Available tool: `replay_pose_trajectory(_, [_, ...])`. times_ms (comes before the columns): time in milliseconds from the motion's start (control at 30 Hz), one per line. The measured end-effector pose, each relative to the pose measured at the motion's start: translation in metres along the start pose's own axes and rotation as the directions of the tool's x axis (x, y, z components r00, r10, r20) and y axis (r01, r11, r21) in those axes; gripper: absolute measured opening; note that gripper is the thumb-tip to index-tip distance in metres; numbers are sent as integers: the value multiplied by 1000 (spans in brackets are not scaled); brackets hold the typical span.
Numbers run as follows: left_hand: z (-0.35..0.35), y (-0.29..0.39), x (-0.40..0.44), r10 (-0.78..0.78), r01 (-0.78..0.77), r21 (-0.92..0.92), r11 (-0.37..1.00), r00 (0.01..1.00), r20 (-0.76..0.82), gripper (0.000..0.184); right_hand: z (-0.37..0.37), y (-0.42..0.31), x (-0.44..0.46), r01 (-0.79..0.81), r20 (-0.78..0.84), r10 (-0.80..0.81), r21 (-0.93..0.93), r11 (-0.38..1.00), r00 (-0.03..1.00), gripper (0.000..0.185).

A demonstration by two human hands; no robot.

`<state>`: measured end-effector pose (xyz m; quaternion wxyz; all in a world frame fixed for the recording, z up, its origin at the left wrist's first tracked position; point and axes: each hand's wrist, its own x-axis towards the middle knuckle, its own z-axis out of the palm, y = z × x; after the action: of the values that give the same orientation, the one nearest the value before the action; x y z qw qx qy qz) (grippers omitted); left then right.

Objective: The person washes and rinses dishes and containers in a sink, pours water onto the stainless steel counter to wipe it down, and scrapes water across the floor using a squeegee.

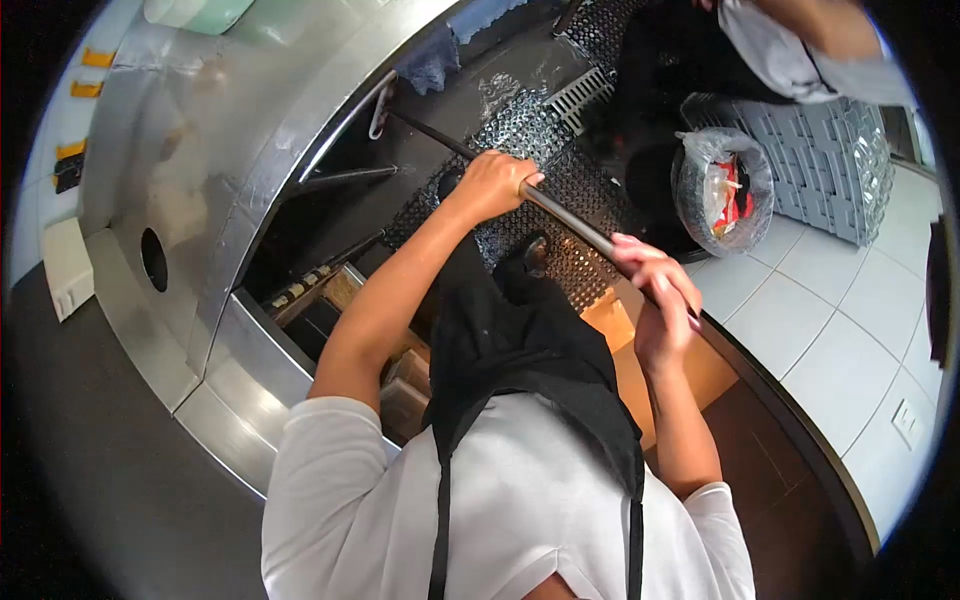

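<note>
My left hand [494, 186] is wrapped around the middle of a long dark handle [573, 222]. Farther back along the same handle, my right hand [659, 288] is closed near its upper end. The handle slants down to the upper left, where a narrow pale head [381, 104] sits against the base of the steel counter; it looks like a floor squeegee. Under it lies a wet, dark floor [510, 75] with a perforated mat [520, 130]. A slotted drain grate [580, 99] rests at an angle beside the mat.
A steel counter [215, 130] curves along the left, with shelves below. At upper right stands another person in dark clothing [690, 50], one arm blurred. Near them are a bag-lined bin [724, 190] holding rubbish and a grey plastic crate [815, 160]. Cardboard [640, 370] lies by my feet.
</note>
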<state>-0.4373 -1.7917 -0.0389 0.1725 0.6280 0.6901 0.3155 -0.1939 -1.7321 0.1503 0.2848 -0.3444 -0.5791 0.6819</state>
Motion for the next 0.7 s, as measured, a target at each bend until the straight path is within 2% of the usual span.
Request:
replay_pose_trajectory(133, [-25,35,-13,12,-10,73,997,1000,-15,24,-7,-17,-33,61,61,-73,182,981,996,27])
replay_pose_trajectory(167, [-27,32,-19,19,-11,118,993,998,-64,23,-4,-8,-36,67,51,-79,207,976,996,26])
replay_pose_trajectory(233, [-28,10,-30,-17,36,218,975,996,-90,24,4,22,-30,14,89,-34,215,976,995,25])
replay_pose_trajectory(267, [-32,2,-31,-96,110,250,962,993,-64,27,16,35,-23,-83,67,67,280,956,996,26])
replay_pose_trajectory(300, [-31,-14,-34,-169,182,308,934,983,-70,29,30,47,-10,-116,58,102,334,935,993,25])
replay_pose_trajectory(333, [-29,-34,-35,-145,157,288,945,987,-62,32,42,65,4,-110,55,98,310,944,994,26])
replay_pose_trajectory(467, [6,-116,-39,-297,237,366,900,948,115,28,73,128,32,-128,-18,143,341,931,990,19])
replay_pose_trajectory(533, [37,-113,-32,-237,206,305,930,969,69,27,55,127,27,-117,-123,174,372,921,977,21])
replay_pose_trajectory(600, [52,-78,-15,-211,174,283,943,971,108,27,22,114,17,-144,-205,238,390,910,949,21])
replay_pose_trajectory(633, [65,-64,-11,-140,126,239,963,989,41,28,8,99,9,-152,-211,251,396,906,945,21])
replay_pose_trajectory(700, [79,-26,-4,-89,93,167,982,996,-30,26,-16,77,-8,-118,-234,183,269,956,955,24])
